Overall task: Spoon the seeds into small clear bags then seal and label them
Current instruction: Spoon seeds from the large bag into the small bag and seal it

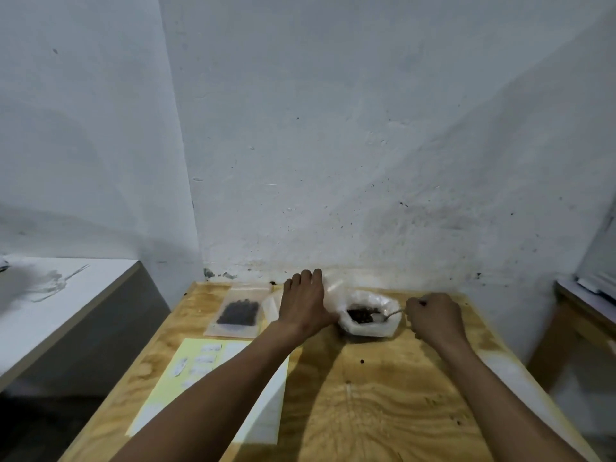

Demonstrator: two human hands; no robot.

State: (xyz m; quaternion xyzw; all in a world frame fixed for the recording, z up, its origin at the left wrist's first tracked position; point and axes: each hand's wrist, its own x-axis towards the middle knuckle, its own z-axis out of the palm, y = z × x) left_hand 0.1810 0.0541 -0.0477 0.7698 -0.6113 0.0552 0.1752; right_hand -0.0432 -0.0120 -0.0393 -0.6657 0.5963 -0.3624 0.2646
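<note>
Your plywood worktop is grainy and matt, so thin plastic will not slide far on it. Under your left forearm lies the pale yellow label sheet, flat, papery and floppy; lift it by an edge. Beyond it, just left of your left grip, sits a filled clear bag, flat, with dark seeds showing through. That grip lies open, fingers straight, pressing down on crinkly empty clear bags by the wall. These are feather-light, limp and slick; I'd judge you should pinch one by its top lip, since the film will buckle anywhere else.

Between your two grips stands the white seed pouch, its soft rim rolled back around dark seeds. It will slump if nudged, so steady it by the rolled rim. Your right grip is curled tight round the handle of a thin metal spoon, whose bowl rests in the seeds. They look small, loose and easily spilled.
</note>
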